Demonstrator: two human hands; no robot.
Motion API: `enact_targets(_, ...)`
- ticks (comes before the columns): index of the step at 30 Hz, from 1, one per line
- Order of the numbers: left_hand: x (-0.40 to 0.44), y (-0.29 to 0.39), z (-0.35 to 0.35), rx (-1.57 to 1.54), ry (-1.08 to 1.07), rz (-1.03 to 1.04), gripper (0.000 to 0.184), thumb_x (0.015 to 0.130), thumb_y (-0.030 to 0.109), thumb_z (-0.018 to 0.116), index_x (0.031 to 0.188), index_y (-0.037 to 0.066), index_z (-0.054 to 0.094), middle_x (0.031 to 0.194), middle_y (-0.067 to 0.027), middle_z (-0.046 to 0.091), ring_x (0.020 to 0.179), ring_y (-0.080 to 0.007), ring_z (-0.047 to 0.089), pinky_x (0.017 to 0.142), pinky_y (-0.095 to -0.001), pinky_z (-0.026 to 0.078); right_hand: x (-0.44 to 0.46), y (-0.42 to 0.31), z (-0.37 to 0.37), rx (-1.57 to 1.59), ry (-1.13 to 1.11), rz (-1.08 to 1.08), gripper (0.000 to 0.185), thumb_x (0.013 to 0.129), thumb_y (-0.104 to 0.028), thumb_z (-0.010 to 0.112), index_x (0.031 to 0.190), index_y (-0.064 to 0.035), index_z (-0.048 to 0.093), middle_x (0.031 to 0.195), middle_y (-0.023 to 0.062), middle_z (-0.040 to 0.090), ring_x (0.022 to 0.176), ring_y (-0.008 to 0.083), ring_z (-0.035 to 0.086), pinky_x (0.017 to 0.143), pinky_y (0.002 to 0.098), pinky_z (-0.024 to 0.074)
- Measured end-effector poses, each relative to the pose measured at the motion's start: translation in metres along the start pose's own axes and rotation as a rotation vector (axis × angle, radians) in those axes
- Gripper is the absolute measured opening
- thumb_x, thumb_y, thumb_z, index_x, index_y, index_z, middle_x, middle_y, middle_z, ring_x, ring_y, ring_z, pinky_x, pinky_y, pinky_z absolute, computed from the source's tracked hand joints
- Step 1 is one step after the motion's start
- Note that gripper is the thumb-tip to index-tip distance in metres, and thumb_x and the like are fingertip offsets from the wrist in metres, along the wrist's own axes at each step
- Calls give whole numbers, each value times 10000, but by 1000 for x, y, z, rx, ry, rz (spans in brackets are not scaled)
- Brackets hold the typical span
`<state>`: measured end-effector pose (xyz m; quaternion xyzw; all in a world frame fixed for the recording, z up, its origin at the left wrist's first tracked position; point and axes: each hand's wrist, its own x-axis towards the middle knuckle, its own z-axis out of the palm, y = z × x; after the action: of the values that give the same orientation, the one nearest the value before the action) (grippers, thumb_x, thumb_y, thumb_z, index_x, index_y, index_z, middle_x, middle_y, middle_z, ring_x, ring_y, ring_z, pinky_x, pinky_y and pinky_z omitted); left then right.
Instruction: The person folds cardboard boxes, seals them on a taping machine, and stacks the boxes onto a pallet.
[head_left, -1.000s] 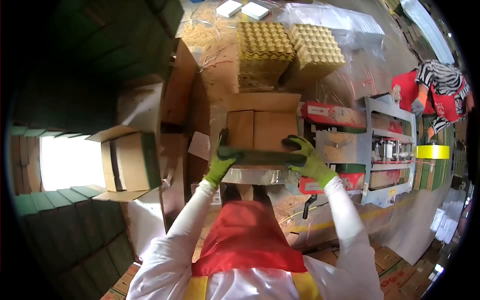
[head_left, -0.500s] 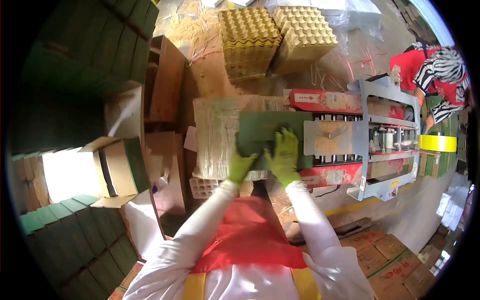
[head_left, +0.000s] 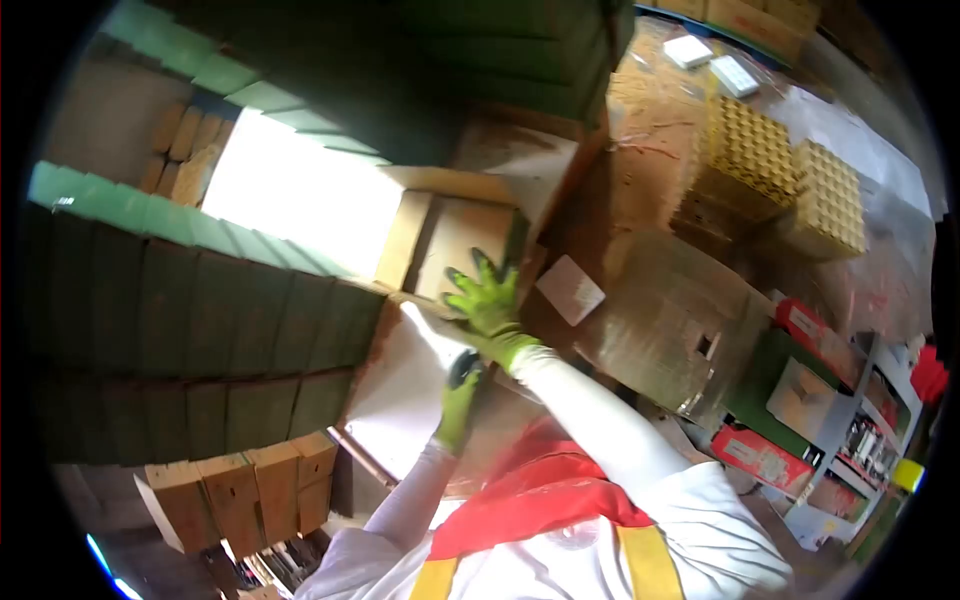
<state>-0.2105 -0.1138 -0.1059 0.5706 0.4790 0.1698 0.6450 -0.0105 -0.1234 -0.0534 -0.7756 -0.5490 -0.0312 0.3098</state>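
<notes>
An open cardboard box (head_left: 462, 232) with folded-out flaps and a dark green side lies on a pale-topped table (head_left: 385, 415). My right hand (head_left: 488, 305), in a yellow-green glove with dark fingertips, is spread open at the box's near side, over its lower flap. Just below it, my left hand (head_left: 458, 400) in a matching glove reaches up toward the same edge. Its fingers are foreshortened and blurred, so their grip is unclear. Off to the right, a green carton (head_left: 750, 400) lies in the taping machine (head_left: 850, 430), partly under a plate.
Stacked green cartons (head_left: 220, 330) line the left side. A plastic-wrapped worktable (head_left: 660, 310) leads to the machine. Yellow egg trays (head_left: 750, 150) stand in stacks beyond. Brown cartons (head_left: 240, 490) are at the lower left. A red garment (head_left: 930, 375) shows at the right edge.
My view has swung left, from the wrapped worktable to the table with the open box. Both hands have left the green carton, which now sits farther into the machine.
</notes>
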Motion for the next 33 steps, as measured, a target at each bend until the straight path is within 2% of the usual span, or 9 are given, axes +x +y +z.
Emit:
enact_targets(3,2,72,-32,-117,302,203,895,828,40,699,1507,35,114,1527,-130,246,1291,-214,423,1013,-318,415,-19,28,-36,320,46,13,225,671,-201,751,890,-216,701,1181,-36,647,1311,282,408,1034,553,299)
enact_targets(7,18,127,23,220,-334,441,989,733,16,769,1510,52,159,1584,-107,124,1397,-250,286,1087,-368,354,-101,94,-140,567,-14,35,336,633,-41,780,942,-145,705,1160,66,649,1289,306,466,1068,468,363)
enact_targets(9,5,108,76,-143,-731,365,965,702,55,804,1496,73,254,1586,-98,129,1399,-268,298,1094,-383,349,-170,138,-178,340,-20,-38,221,619,-111,785,821,-134,700,1085,52,684,1253,340,506,1078,504,347)
enact_targets(13,-6,46,187,335,-925,441,889,718,217,802,1466,87,340,1573,-163,151,1422,-322,239,1128,-428,283,-290,181,-242,283,-109,378,287,603,-134,722,886,-108,680,1130,109,665,1248,365,503,1019,490,401)
enact_targets(17,-23,-22,293,502,-714,260,1041,648,269,820,1468,-20,248,1512,-248,258,1401,-358,271,1144,-380,249,-398,191,-288,299,-103,898,652,663,-142,800,1254,-78,534,1351,118,480,1236,303,491,1011,408,431)
enact_targets(21,5,-45,329,470,-572,165,1032,636,172,805,1482,21,235,1431,-240,391,1317,-330,402,1083,-370,345,-291,220,-335,466,706,787,580,808,-76,700,1339,-58,469,1338,127,491,1242,273,474,1025,412,421)
enact_targets(25,1,-37,327,504,-566,134,985,642,99,791,1480,79,273,1257,-188,567,1094,-291,588,910,-359,501,-202,249,-269,-606,365,681,514,797,-155,674,1279,-47,532,1322,163,496,1252,357,432,1074,498,308)
enact_targets(27,5,-50,325,579,-536,199,967,653,81,783,1477,75,278,1236,-181,581,1068,-272,603,884,-344,517,-231,224,-216,-236,-7,725,444,804,-165,644,1223,-48,555,1291,177,504,1232,375,437,1058,525,308)
enact_targets(33,-38,-60,373,410,-822,43,933,709,142,766,1473,23,244,1280,-192,550,1096,-269,584,894,-349,512,-350,190,-198,-54,301,820,445,742,-183,682,1150,-40,578,1256,175,520,1210,383,441,1045,493,341)
